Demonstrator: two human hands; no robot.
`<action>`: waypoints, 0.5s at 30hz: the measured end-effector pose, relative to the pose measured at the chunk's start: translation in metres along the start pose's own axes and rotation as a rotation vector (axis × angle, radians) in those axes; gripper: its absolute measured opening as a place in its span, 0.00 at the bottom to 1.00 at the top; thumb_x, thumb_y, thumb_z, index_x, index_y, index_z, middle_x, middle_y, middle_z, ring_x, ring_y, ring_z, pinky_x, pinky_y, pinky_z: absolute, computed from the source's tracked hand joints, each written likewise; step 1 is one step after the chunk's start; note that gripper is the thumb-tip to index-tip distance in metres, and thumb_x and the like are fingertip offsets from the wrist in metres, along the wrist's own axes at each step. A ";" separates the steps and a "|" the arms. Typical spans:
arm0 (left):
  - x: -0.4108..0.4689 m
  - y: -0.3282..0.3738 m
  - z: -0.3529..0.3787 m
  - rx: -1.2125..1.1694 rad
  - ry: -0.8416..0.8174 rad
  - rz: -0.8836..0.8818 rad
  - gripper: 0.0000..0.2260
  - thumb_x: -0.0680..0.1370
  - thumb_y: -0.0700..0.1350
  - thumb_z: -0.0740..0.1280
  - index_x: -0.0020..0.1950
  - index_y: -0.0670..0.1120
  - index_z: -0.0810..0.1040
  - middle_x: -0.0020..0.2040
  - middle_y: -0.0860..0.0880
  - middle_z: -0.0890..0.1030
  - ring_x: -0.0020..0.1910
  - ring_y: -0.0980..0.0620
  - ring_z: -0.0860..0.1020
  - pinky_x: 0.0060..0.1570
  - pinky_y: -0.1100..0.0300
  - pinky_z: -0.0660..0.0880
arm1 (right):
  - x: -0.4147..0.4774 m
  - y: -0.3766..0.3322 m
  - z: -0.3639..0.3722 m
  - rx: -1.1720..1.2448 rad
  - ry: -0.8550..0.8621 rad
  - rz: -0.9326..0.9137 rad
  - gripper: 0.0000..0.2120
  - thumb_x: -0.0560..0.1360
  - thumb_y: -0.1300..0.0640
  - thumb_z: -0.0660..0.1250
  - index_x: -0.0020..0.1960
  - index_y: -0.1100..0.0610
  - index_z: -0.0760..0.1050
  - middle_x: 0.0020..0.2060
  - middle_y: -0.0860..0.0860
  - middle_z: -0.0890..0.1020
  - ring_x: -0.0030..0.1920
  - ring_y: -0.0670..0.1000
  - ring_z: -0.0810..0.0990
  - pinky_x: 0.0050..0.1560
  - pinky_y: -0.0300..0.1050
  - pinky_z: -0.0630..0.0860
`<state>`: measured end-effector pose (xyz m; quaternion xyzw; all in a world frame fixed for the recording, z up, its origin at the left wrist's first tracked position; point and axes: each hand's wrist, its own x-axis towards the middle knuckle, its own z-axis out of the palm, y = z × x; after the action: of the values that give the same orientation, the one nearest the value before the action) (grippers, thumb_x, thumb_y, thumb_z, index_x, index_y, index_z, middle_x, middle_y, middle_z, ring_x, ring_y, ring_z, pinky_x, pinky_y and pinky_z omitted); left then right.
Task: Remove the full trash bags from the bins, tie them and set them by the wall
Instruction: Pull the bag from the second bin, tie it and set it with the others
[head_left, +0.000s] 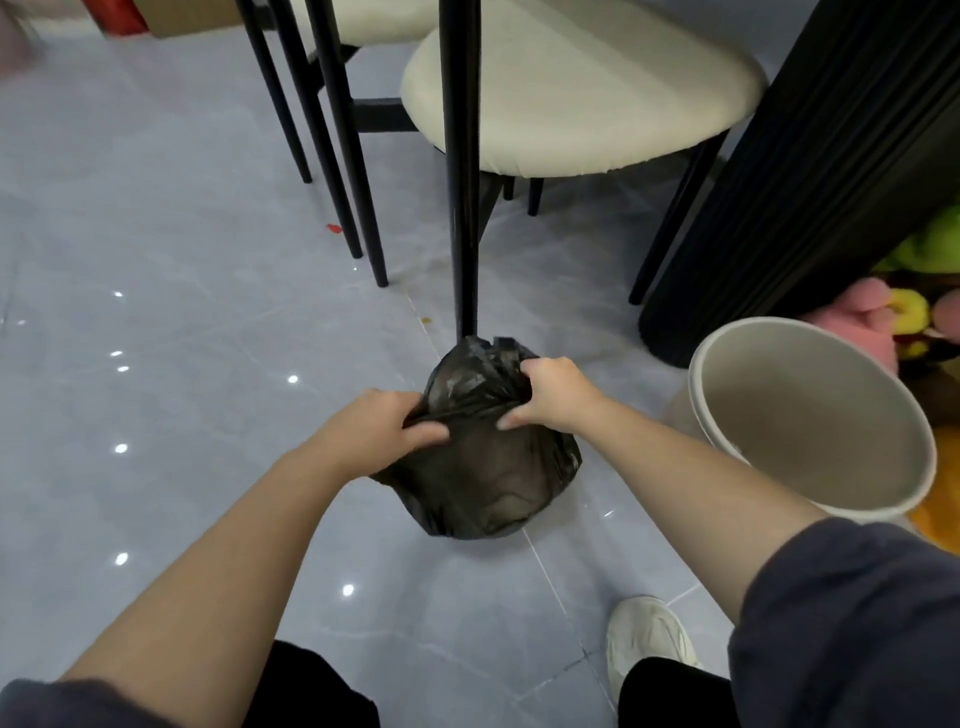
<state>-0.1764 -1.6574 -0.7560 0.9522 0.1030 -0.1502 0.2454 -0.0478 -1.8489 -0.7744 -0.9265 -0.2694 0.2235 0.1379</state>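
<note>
While both hands, left (382, 428) and right (553, 395), grip the thin black plastic trash bag's (483, 478) gathered mouth, tying is underway; knotting comes next.

Home dining area — cream-cushioned chairs (582, 88), glossy grey tiled floor (156, 312), plush toys (914, 312) beside a fluted table base (810, 171)

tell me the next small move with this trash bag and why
Probably cross the two gathered ends and pull a knot tight. The left hand and right hand each pinch a bunch of the bag's top, the bag sits on the floor, and the bin beside it has no bag.
</note>
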 end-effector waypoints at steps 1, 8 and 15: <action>-0.002 0.000 -0.002 0.005 -0.091 0.013 0.14 0.72 0.61 0.68 0.45 0.50 0.77 0.39 0.53 0.79 0.42 0.52 0.78 0.42 0.55 0.77 | -0.001 0.002 0.000 -0.132 -0.023 -0.003 0.23 0.65 0.45 0.76 0.50 0.60 0.76 0.47 0.56 0.81 0.50 0.59 0.79 0.47 0.49 0.75; 0.007 0.000 0.002 0.048 0.100 -0.038 0.10 0.78 0.50 0.63 0.38 0.51 0.75 0.35 0.50 0.76 0.40 0.46 0.77 0.38 0.57 0.71 | 0.005 0.025 0.001 0.103 0.045 0.105 0.09 0.70 0.58 0.67 0.40 0.64 0.72 0.43 0.60 0.78 0.49 0.60 0.77 0.45 0.50 0.75; 0.018 -0.006 0.008 -0.630 0.241 -0.234 0.08 0.79 0.40 0.58 0.48 0.43 0.77 0.35 0.42 0.76 0.28 0.46 0.72 0.21 0.62 0.68 | -0.003 0.020 -0.006 0.826 0.003 0.115 0.08 0.72 0.63 0.70 0.50 0.61 0.74 0.41 0.53 0.79 0.40 0.48 0.77 0.41 0.39 0.73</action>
<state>-0.1636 -1.6542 -0.7715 0.8224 0.2810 -0.0245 0.4941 -0.0379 -1.8680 -0.7758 -0.8072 -0.1045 0.3189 0.4857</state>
